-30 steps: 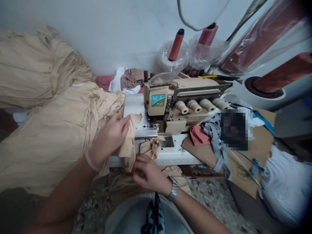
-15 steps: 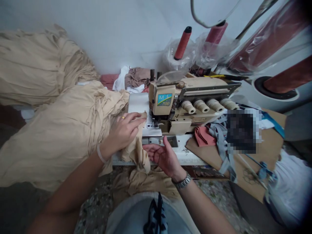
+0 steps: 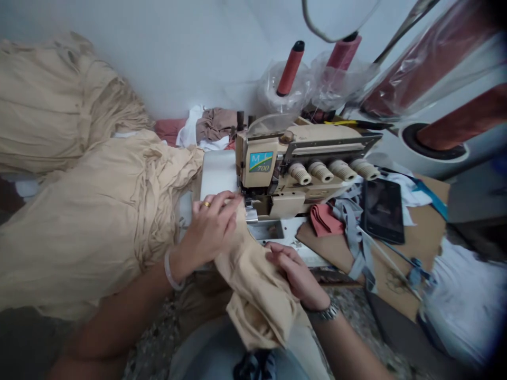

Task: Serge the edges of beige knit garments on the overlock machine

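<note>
Okay, the cloth (image 3: 257, 285) has moved right since half a second ago: its upper end now sits at the machine (image 3: 285, 174), close by the foot (image 3: 249, 203), and the rest drapes over the worktop (image 3: 291, 229) edge toward the lap. Right hand (image 3: 293, 272) was open beside it; its grip has now closed on the right edge, thumb on top. Left hand (image 3: 212, 227) has shifted along too, fingers laid over the upper end; can't tell if that grip pinches or only presses. Seems the edge is now lined up at the foot, with both hands steering; any stitching at the foot can't be made out.

Around: big beige pile (image 3: 91, 206) left of the machine, crowding the left forearm. Right side: card (image 3: 420, 253) with phone (image 3: 383, 210), grey straps (image 3: 352, 240) and red scrap (image 3: 325, 220), all apart from the cloth. Red spool (image 3: 291, 68) behind. Main hindrance: left fingers hide part of the upper end; lower folds bunch up, might drag.
</note>
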`<move>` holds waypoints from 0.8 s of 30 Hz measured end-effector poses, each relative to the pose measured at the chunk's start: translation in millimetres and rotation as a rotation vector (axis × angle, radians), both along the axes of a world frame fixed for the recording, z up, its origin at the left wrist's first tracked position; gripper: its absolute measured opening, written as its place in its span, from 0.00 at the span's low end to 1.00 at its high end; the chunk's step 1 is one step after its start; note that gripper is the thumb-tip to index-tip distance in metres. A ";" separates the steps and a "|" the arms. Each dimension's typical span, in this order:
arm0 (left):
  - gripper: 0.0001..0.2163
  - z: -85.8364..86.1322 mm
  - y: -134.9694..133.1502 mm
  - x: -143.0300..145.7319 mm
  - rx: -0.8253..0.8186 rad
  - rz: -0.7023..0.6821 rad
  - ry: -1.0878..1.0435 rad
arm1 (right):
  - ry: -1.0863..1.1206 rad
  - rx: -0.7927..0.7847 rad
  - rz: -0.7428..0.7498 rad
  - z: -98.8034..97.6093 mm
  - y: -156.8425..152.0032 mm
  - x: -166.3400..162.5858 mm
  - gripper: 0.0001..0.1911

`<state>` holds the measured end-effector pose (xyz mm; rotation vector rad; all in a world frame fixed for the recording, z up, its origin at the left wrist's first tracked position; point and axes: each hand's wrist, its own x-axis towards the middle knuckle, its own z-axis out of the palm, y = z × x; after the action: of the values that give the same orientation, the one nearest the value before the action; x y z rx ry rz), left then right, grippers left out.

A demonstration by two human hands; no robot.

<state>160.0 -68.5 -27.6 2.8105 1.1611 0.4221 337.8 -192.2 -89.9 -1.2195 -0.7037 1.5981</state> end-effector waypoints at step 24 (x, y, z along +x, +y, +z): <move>0.17 -7.0 5.5 29.5 0.097 0.066 0.025 | 0.117 -0.042 -0.056 -11.6 3.7 20.7 0.19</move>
<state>189.5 -63.0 -34.6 2.8728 1.2750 0.4618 358.4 -188.5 -101.5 -1.1553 -0.5598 1.6307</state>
